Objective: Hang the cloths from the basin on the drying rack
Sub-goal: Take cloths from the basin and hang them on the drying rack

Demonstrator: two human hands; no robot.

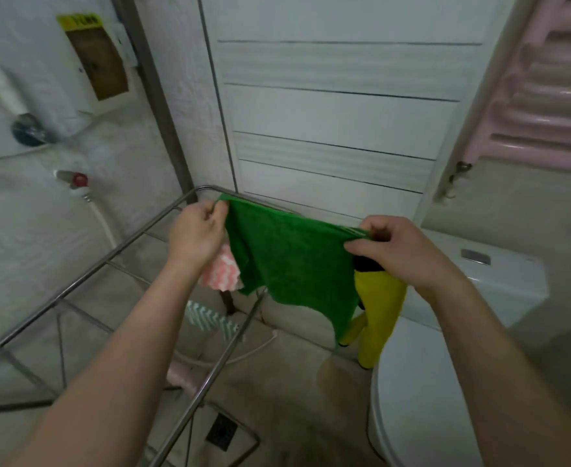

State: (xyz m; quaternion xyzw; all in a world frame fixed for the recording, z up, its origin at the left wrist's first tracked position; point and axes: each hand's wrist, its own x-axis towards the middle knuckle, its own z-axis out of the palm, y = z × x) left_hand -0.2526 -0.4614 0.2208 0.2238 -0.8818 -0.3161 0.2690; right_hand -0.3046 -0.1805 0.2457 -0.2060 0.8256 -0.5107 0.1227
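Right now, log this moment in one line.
green cloth: held taut at rack | left hand: pinches corner | right hand: pinches edge

No legible text

A yellow label strip [79,21] at the top of a brown rectangular panel [98,67] on the white wall-mounted appliance [34,79] carried dark printed marks, but they were too blurred to read.

green cloth [290,257] is showing a matt, nubbly terry pile | drying rack [85,278] is gleaming as smooth polished metal tube | pink-and-white cloth [221,274] is looking soft and fuzzy | toilet lid [422,399] is shining glossy white, perhaps plastic | floor [277,382] is reading as matt, slightly rough tile
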